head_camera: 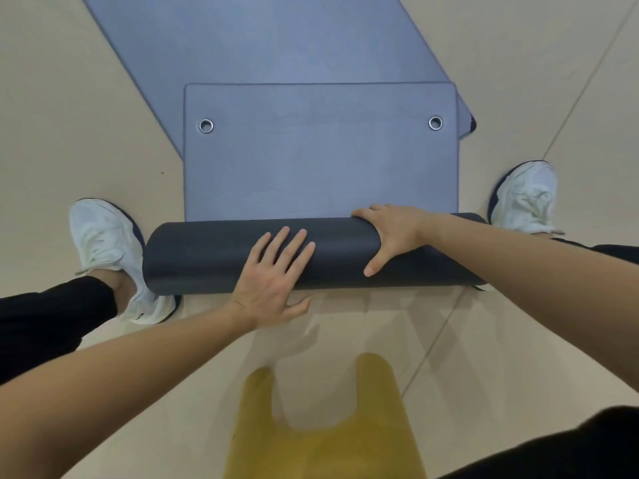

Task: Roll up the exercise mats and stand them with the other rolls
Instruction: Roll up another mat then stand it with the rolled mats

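Observation:
A blue-grey exercise mat [321, 160] lies on the floor in front of me, its near part wound into a thick dark roll [207, 257] between my feet. Its flat far end carries two metal eyelets. My left hand [273, 281] presses flat on the roll's near side with fingers straight and spread. My right hand [390, 233] lies over the top of the roll toward its right end, fingers reaching to the far side and thumb pointing down the near side. A second blue mat [262, 39] lies flat beyond, angled to the left, partly under the first.
My white shoes stand at either end of the roll, the left shoe [107, 250] and the right shoe [525, 198]. Beige floor [69, 115] with thin seams surrounds the mats. A yellow garment [325, 437] hangs at the bottom centre.

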